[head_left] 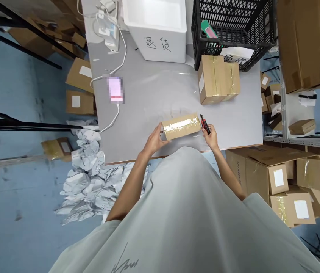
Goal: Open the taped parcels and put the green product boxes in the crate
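A small cardboard box (pixel 181 126) lies near the front edge of the grey table (pixel 148 91), with shiny clear tape along its top. My left hand (pixel 154 141) grips the left end of this box, thumb at the near side and fingers at the far side. My right hand (pixel 211 137) is closed around a black and red utility knife (pixel 205 124), just off the box's right end. The knife points up and away from me; whether its blade is out is too small to tell.
Two taped cartons (pixel 218 81) stand at the back right, before a black plastic crate (pixel 233 34). A white bin (pixel 156 34) with handwritten characters is at the back. A phone (pixel 115 89) on a white cable lies left. Crumpled paper (pixel 91 182) and boxes (pixel 293 204) flank the table.
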The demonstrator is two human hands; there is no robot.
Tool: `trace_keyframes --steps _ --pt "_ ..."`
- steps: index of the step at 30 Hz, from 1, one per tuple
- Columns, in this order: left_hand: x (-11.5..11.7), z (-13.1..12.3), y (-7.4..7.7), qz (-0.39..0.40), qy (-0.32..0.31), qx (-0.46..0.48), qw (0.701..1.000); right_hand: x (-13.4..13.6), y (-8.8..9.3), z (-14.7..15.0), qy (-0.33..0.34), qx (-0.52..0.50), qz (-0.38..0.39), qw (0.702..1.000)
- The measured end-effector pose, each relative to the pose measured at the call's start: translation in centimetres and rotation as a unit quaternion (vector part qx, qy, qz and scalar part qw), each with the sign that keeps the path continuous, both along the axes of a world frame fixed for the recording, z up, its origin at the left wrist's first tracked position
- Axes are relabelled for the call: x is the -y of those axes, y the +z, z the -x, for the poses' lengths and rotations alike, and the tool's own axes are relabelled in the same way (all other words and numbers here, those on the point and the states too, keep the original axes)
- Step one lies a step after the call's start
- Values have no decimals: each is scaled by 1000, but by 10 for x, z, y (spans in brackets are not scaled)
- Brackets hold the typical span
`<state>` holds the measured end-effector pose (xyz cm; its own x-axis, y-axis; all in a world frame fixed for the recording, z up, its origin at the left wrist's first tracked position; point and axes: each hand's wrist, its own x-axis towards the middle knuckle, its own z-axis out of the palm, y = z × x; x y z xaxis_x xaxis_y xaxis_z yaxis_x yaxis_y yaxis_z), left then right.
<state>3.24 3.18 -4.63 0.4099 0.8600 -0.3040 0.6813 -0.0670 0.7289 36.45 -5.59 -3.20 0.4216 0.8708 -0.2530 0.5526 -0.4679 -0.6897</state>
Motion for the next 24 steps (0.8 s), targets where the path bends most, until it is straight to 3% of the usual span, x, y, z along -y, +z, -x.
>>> trace_keyframes --steps 7,9,11,14,17,21,24 --pt "2 -2 -4 -15 44 64 997 -6 38 12 10 60 39 997" --pt "2 -1 -5 -20 45 75 996 -10 54 18 59 89 15 994" --pt "1 0 -6 -12 49 88 995 -19 70 26 152 90 -2 984" --pt "-1 2 -10 6 54 114 992 -40 90 45 310 81 25 947" --pt "-1 3 -14 12 54 131 990 -63 103 66 408 127 79 900" --pt "4 3 -18 19 60 143 988 -84 116 85 480 203 136 843" --pt "7 2 -18 22 65 154 986 -90 125 92 497 241 170 816"
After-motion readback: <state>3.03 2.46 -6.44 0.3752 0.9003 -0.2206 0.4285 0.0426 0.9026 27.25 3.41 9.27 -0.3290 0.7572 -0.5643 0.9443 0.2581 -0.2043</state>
